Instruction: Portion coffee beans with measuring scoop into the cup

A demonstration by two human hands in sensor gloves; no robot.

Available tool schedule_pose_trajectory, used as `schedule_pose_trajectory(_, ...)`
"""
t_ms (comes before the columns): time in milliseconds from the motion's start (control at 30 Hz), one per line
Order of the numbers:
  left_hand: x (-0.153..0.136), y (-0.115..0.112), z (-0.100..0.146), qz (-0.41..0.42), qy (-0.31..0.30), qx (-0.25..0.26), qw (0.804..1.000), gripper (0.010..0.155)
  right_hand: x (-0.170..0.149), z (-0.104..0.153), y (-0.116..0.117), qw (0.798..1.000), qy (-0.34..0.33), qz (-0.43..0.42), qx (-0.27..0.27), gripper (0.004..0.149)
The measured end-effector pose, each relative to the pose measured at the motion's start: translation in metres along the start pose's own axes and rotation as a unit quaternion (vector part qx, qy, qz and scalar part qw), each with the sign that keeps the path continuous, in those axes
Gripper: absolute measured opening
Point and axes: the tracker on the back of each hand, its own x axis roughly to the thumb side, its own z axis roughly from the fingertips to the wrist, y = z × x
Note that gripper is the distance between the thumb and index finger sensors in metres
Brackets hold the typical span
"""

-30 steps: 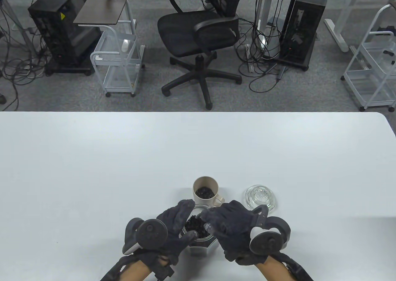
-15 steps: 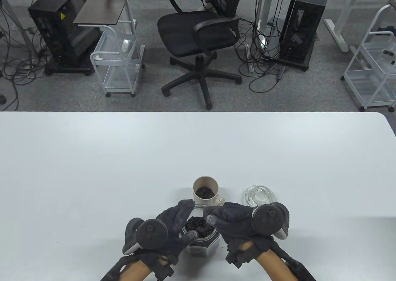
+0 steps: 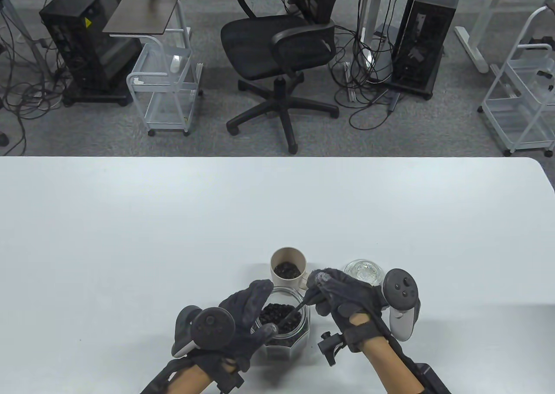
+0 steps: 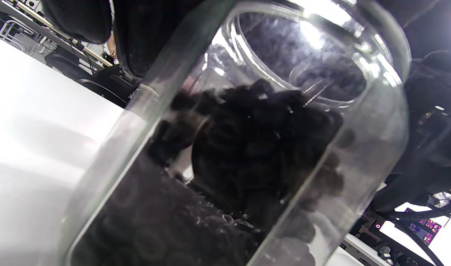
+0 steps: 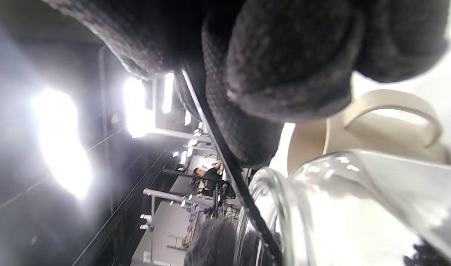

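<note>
A clear glass jar (image 3: 284, 324) of dark coffee beans (image 3: 277, 315) stands near the table's front edge. My left hand (image 3: 249, 318) is curled round its left side, and the jar (image 4: 247, 147) fills the left wrist view. My right hand (image 3: 329, 292) pinches the thin black handle of a measuring scoop (image 3: 297, 309), whose bowl is dipped among the beans. The handle (image 5: 229, 162) runs down into the jar mouth (image 5: 277, 207) in the right wrist view. A beige cup (image 3: 288, 269) just behind the jar holds some beans; its handle (image 5: 392, 111) shows beside my fingers.
The jar's glass lid (image 3: 365, 273) lies on the white table (image 3: 173, 238) to the right of the cup, partly behind my right hand. A black office chair (image 3: 282, 60), white carts and cables stand on the floor beyond the table's far edge.
My right hand has rolled over and drawn back to the right, uncovering the jar mouth and the scoop handle slanting into the beans. My left hand and the jar have stayed put.
</note>
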Motion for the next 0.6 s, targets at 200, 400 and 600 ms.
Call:
schedule_pose_trajectory(200, 0.000, 0.000, 0.000, 0.000, 0.000, 0.000, 1.000, 0.092, -0.014, -0.006, -0.014, 0.997, 0.039, -0.069, -0.020, 0.039)
schedule_pose_trajectory(400, 0.000, 0.000, 0.000, 0.001, 0.000, 0.000, 1.000, 0.092, -0.022, -0.010, -0.027, 0.992, 0.061, -0.105, -0.035, 0.039)
schedule_pose_trajectory(600, 0.000, 0.000, 0.000, 0.001, 0.000, 0.000, 1.000, 0.092, -0.025, -0.012, -0.036, 0.989, 0.067, -0.125, -0.045, 0.039)
